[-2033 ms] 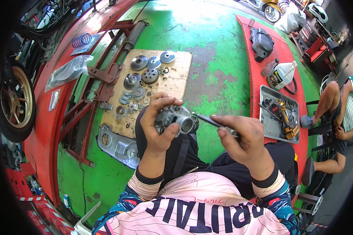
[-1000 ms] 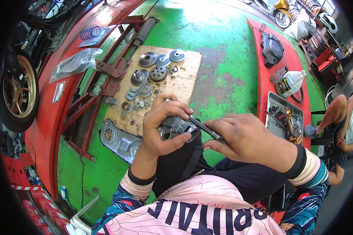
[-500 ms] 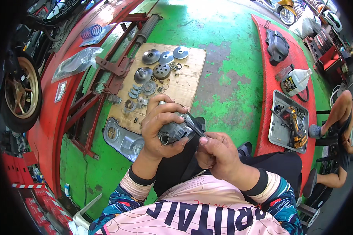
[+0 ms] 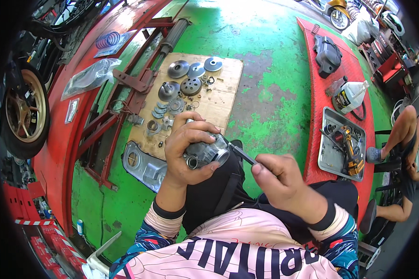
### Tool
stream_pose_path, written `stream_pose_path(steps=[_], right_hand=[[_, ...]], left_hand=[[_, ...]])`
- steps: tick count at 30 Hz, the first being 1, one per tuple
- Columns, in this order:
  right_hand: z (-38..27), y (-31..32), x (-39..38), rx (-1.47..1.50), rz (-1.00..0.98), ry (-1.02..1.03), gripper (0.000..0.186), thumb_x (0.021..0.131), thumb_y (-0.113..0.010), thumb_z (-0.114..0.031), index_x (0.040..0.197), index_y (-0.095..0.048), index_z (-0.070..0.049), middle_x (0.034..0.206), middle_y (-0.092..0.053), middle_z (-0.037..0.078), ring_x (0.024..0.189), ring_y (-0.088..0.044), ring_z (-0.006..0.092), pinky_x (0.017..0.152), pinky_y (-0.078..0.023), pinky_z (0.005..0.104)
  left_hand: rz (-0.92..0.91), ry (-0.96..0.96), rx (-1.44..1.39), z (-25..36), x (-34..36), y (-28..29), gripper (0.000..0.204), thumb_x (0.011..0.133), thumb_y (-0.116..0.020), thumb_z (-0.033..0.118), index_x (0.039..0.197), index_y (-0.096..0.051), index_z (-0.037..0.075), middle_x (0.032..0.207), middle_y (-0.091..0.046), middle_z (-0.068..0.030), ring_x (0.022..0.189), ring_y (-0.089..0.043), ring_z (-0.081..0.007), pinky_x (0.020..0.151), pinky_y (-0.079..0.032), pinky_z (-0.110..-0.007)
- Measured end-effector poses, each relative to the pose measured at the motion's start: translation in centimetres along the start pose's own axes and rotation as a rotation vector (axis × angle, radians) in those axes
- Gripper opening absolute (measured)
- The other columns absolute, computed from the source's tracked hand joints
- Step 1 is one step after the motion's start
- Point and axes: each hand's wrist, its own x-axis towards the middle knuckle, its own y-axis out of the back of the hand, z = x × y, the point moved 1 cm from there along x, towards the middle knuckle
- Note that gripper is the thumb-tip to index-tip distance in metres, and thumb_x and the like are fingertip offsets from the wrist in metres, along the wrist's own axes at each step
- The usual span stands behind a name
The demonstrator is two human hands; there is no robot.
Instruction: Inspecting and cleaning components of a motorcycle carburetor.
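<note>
My left hand (image 4: 184,151) is closed round a grey metal carburetor-like body (image 4: 205,151) with round openings, held over my lap. My right hand (image 4: 279,179) grips a slim dark tool (image 4: 241,152), its tip at the upper right side of that body. Beyond my hands, a cardboard sheet (image 4: 230,83) on the floor bears several metal discs (image 4: 178,68), curved shoes, rings and small hardware. A silver cover (image 4: 149,173) lies at the near left corner of the cardboard.
A red lift frame (image 4: 56,153) with plastic bags stands left, beside a wheel (image 4: 28,107). On a red ramp (image 4: 312,86) at right sit a tray (image 4: 326,162) with an orange power tool, a jug (image 4: 351,95) and dark housing (image 4: 326,56). A co-worker's legs (image 4: 402,130) show far right.
Over two seconds my left fingers have wrapped further over the metal body. In the last half second my right hand has moved right and tilted, still gripping the tool.
</note>
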Motion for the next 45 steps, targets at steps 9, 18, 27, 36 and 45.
stream_pose_path(steps=[9, 18, 27, 36, 45], right_hand=[[0.5, 1.2, 2.7, -0.844, -0.158, 0.516, 0.027, 0.083, -0.072, -0.023, 0.069, -0.052, -0.010, 0.055, -0.049, 0.006, 0.050, -0.057, 0.0261, 0.048, -0.045, 0.0395], [-0.3, 2.2, 3.7, -1.130, -0.202, 0.699, 0.031, 0.082, -0.074, -0.029, 0.069, -0.051, -0.013, 0.057, -0.048, 0.001, 0.052, -0.057, 0.0194, 0.050, -0.045, 0.0345], [-1.3, 1.9, 3.5, -1.081, -0.307, 0.573, 0.036, 0.089, -0.071, -0.037, 0.072, -0.052, -0.012, 0.059, -0.048, -0.001, 0.053, -0.055, 0.0179, 0.051, -0.045, 0.0329], [-1.0, 1.7, 3.9, -1.155, -0.240, 0.690, 0.044, 0.087, -0.072, -0.048, 0.072, -0.051, -0.012, 0.061, -0.051, 0.001, 0.054, -0.055, 0.0193, 0.050, -0.044, 0.0324], [0.2, 3.1, 2.7, -0.813, -0.389, 0.598, 0.044, 0.088, -0.070, -0.049, 0.087, -0.058, -0.008, 0.064, -0.056, 0.004, 0.059, -0.063, 0.0245, 0.051, -0.048, 0.0368]], left_hand=[[-0.121, 0.152, -0.093, -0.3, -0.6, 0.1, 0.067, 0.069, -0.086, 0.034, 0.121, -0.060, 0.000, 0.118, -0.054, -0.0199, 0.106, -0.066, -0.0267, 0.092, -0.054, -0.037], [-0.116, 0.172, -0.054, 0.5, 0.1, 0.3, 0.063, 0.068, -0.083, 0.039, 0.115, -0.066, 0.000, 0.100, -0.073, -0.0137, 0.121, -0.052, -0.0275, 0.095, -0.050, -0.040], [-0.142, 0.089, 0.049, 1.2, 0.9, 0.5, 0.059, 0.067, -0.080, 0.046, 0.106, -0.073, 0.002, 0.100, -0.076, -0.0097, 0.103, -0.060, -0.0302, 0.098, -0.042, -0.043], [-0.150, 0.076, 0.023, 1.3, 1.6, 0.4, 0.049, 0.066, -0.078, 0.043, 0.097, -0.073, 0.006, 0.096, -0.074, -0.0114, 0.100, -0.059, -0.0300, 0.094, -0.043, -0.043], [-0.247, 0.045, -0.036, 1.5, 2.0, 0.7, 0.044, 0.058, -0.083, 0.036, 0.090, -0.072, 0.008, 0.095, -0.075, -0.0101, 0.098, -0.057, -0.0303, 0.088, -0.046, -0.042]])
